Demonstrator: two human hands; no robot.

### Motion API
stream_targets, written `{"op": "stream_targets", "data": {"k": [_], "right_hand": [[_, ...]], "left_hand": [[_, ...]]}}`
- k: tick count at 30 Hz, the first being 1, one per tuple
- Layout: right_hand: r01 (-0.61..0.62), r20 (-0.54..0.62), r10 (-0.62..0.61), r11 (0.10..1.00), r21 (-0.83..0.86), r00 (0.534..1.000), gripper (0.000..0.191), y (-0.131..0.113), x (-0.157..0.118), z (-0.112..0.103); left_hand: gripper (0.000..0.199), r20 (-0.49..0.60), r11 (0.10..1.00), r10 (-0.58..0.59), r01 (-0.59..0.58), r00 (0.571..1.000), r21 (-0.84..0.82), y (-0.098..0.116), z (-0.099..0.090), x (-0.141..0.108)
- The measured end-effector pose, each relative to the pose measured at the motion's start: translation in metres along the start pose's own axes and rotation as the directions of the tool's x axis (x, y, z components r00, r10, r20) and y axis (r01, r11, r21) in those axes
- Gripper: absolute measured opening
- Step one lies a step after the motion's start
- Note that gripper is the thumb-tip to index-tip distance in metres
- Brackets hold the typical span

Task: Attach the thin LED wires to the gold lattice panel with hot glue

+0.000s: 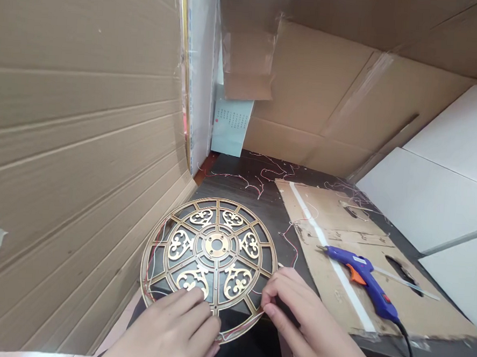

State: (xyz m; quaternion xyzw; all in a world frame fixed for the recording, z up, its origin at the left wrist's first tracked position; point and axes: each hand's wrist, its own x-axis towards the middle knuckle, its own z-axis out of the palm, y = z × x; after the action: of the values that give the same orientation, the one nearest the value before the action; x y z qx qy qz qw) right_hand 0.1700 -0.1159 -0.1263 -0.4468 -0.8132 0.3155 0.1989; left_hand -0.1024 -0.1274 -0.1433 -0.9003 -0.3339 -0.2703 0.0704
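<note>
A round gold lattice frame [217,244] with scroll ornaments lies on the dark tabletop, close to its front edge. My left hand [173,328] is closed over the frame's near rim, fingers curled, with the fingertips mostly hidden. Thin red and white wires [242,325] run along the near rim between my two hands. At the right part of the rim, my right hand [298,319] pinches the wires between thumb and forefinger. More thin wire follows the left side of the rim.
A blue glue gun [364,275] with an orange trigger rests on a flat cardboard sheet [336,303] to the right. Loose wires [258,188] are scattered behind the frame. Cardboard walls [82,153] enclose the left and back. A pale blue card [230,121] stands at the back.
</note>
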Motion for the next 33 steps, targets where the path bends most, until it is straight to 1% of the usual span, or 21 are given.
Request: {"op": "stream_targets", "data": {"k": [4,6,10,12,15,19,23,26,30,33], "right_hand": [[0.043,0.019,-0.043,0.999,0.003,0.999,0.019,-0.004,0.005,-0.002],[0.044,0.042,-0.045,0.999,0.007,0.998,0.016,-0.006,0.007,-0.006],[0.048,0.080,-0.050,0.998,0.035,0.996,0.014,-0.008,0.011,-0.011],[0.057,0.076,-0.060,0.997,0.050,0.995,0.013,-0.009,0.013,-0.011],[0.055,0.034,-0.057,0.996,0.075,0.998,0.018,-0.010,0.015,-0.008],[0.002,-0.027,0.000,0.995,0.096,1.000,0.025,-0.016,0.017,-0.003],[-0.049,-0.051,0.057,0.989,0.139,0.997,0.030,-0.023,0.017,-0.001],[-0.089,-0.064,0.099,0.984,0.153,0.993,0.034,-0.023,0.016,0.002],[-0.152,-0.086,0.170,0.972,0.180,0.982,0.030,-0.020,0.014,0.009],[-0.151,-0.114,0.178,0.966,0.209,0.977,0.027,-0.019,0.014,0.012]], "left_hand": [[0.024,-0.016,0.999,-0.028,0.028,0.999,-0.023,0.000,-0.002,-0.001],[0.025,-0.029,0.999,-0.030,0.029,0.999,-0.022,0.001,-0.003,-0.002],[0.027,-0.023,1.000,-0.022,0.022,1.000,-0.006,0.002,-0.004,-0.001],[0.026,-0.021,1.000,-0.022,0.022,1.000,-0.003,0.002,-0.004,0.000],[0.025,-0.024,1.000,-0.012,0.012,1.000,-0.013,0.000,-0.003,0.001],[0.022,-0.003,1.000,-0.003,0.003,1.000,-0.015,-0.002,-0.003,0.000],[0.022,-0.006,1.000,0.001,-0.001,1.000,-0.023,-0.001,-0.004,-0.001],[0.023,0.002,0.998,-0.024,0.024,1.000,-0.050,0.000,-0.005,-0.002],[0.022,0.035,0.995,-0.058,0.060,0.998,-0.082,0.001,-0.005,-0.001],[0.022,0.047,0.993,-0.077,0.081,0.996,-0.089,0.002,-0.005,0.000]]}}
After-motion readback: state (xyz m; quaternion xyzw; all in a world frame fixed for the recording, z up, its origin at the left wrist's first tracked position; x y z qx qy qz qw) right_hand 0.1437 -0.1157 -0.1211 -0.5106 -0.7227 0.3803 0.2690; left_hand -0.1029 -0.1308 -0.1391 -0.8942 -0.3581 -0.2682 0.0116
